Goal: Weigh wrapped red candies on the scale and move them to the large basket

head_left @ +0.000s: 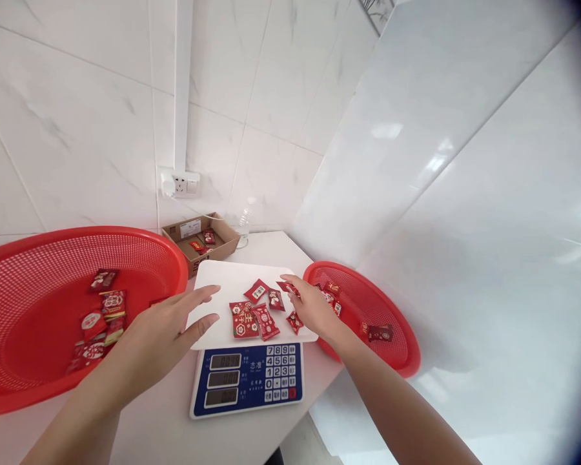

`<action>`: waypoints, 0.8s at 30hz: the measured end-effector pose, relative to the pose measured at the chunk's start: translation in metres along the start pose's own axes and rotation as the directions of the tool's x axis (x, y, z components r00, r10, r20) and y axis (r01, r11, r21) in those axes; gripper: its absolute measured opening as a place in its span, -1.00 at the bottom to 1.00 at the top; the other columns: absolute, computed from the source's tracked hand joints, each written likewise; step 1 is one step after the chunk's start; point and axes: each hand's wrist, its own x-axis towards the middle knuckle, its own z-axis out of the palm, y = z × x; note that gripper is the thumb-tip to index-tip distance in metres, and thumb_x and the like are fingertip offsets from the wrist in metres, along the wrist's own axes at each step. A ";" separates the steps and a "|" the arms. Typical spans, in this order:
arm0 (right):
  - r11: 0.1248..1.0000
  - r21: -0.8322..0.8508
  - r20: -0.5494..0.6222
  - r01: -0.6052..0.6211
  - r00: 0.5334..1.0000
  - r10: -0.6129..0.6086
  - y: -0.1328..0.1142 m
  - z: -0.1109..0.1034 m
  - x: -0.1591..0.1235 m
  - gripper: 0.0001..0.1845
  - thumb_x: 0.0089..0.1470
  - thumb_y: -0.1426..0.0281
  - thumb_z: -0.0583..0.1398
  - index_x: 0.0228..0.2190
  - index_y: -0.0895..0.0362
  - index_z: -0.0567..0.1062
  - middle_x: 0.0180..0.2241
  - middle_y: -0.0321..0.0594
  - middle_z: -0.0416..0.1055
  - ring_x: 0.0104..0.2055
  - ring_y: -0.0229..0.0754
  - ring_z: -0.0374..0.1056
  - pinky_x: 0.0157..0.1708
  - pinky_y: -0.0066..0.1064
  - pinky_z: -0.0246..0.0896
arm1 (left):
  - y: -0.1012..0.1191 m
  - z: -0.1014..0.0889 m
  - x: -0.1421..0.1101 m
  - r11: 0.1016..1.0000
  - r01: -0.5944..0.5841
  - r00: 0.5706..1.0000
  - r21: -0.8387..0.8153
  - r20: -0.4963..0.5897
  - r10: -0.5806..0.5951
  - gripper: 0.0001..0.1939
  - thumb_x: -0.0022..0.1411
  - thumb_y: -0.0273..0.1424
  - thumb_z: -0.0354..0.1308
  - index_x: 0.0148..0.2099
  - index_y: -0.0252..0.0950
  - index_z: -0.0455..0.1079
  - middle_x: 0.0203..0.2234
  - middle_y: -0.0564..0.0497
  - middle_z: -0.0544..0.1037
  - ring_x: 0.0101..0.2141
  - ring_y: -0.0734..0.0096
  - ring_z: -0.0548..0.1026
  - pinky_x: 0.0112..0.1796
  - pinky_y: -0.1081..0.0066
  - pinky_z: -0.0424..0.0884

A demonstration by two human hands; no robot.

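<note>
A digital scale (249, 380) with a blue keypad panel stands on the table, its white weighing tray (223, 276) on top. Several red snack packets lie on that tray, among them a larger square packet (243, 320) and a pillow-shaped packet (265, 321). Over the tray's right side, my right hand (314, 309) pinches a small red packet (287, 287) between thumb and fingers. My left hand (167, 329) hovers at the tray's left edge with thumb and fingers apart, holding nothing. The scale's display digits are too dim to read surely.
To the left, a large red plastic basket (126, 236) holds several packets. A smaller red basket (409, 361) with packets stands at the right. Behind the scale are a cardboard box (225, 250) with packets and a clear bottle (244, 221). A socket (180, 185) is on the tiled wall.
</note>
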 end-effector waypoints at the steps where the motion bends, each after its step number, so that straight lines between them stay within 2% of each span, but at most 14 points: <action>1: 1.000 -0.001 -0.014 -0.012 1.000 0.012 0.001 0.000 0.000 -0.51 0.11 0.52 0.00 0.05 -0.01 0.36 0.07 -0.24 0.38 0.05 -0.16 0.33 0.03 -0.27 0.21 | 0.000 0.000 0.000 1.000 0.007 1.000 -0.002 0.010 -0.007 -0.46 0.24 0.07 -0.15 0.21 0.08 0.17 0.10 0.08 0.44 0.03 0.10 0.44 -0.01 0.08 0.37; 6: 1.000 0.019 -0.054 -0.015 0.998 0.016 0.000 -0.002 -0.005 -0.62 0.10 0.47 0.04 -0.06 0.03 0.44 -0.08 -0.23 0.49 -0.06 -0.14 0.39 -0.03 -0.27 0.25 | 0.001 -0.001 -0.002 1.000 -0.001 1.000 0.010 -0.017 0.001 -0.50 0.25 0.05 -0.13 0.19 0.11 0.19 0.11 0.11 0.42 0.05 0.11 0.42 0.02 0.07 0.33; 10: 0.992 0.127 -0.192 -0.029 0.980 0.053 -0.004 -0.003 -0.021 -0.68 0.10 0.34 0.07 -0.11 0.05 0.46 -0.11 -0.19 0.49 -0.10 -0.11 0.41 -0.05 -0.23 0.27 | 0.004 -0.004 -0.003 1.000 -0.017 0.999 0.015 -0.042 0.017 -0.49 0.24 0.06 -0.11 0.18 0.09 0.21 0.07 0.11 0.46 0.01 0.09 0.45 0.01 0.05 0.34; 14: 0.968 0.243 -0.348 -0.068 0.925 0.152 0.001 0.000 -0.046 -0.63 0.08 0.22 0.13 -0.08 0.06 0.46 -0.04 -0.14 0.45 -0.06 -0.05 0.38 -0.04 -0.17 0.27 | 0.007 -0.005 -0.003 0.999 -0.040 0.998 0.019 -0.052 0.041 -0.49 0.24 0.04 -0.11 0.18 0.05 0.21 0.07 0.06 0.47 -0.05 0.08 0.49 -0.07 0.10 0.39; 17: 0.927 0.345 -0.393 -0.149 0.874 0.286 0.008 0.006 -0.063 -0.56 0.07 0.17 0.14 -0.03 0.06 0.43 0.03 -0.08 0.40 -0.22 -0.10 0.44 -0.20 -0.20 0.36 | 0.007 -0.004 -0.003 0.999 -0.049 0.997 0.022 -0.057 0.051 -0.49 0.25 0.02 -0.10 0.18 0.03 0.22 0.07 0.05 0.47 -0.05 0.10 0.49 -0.09 0.12 0.41; 19: 0.913 0.363 -0.409 -0.185 0.849 0.334 0.012 0.012 -0.071 -0.54 0.07 0.15 0.13 -0.02 0.06 0.42 0.04 -0.06 0.38 -0.26 -0.12 0.44 -0.25 -0.22 0.38 | 0.006 -0.003 -0.003 0.999 -0.048 0.997 0.025 -0.055 0.050 -0.49 0.25 0.02 -0.09 0.19 0.02 0.23 0.06 0.04 0.47 -0.05 0.11 0.49 -0.07 0.13 0.40; 24: 0.928 0.260 -0.427 -0.265 0.831 0.357 0.016 0.021 -0.079 -0.57 0.06 0.15 0.13 -0.07 0.07 0.45 -0.03 -0.10 0.44 -0.06 -0.02 0.37 -0.04 -0.08 0.28 | 0.007 -0.003 -0.003 0.999 -0.034 0.998 0.031 -0.049 0.036 -0.50 0.25 0.02 -0.10 0.19 0.07 0.20 0.06 0.10 0.47 -0.05 0.13 0.49 -0.08 0.13 0.41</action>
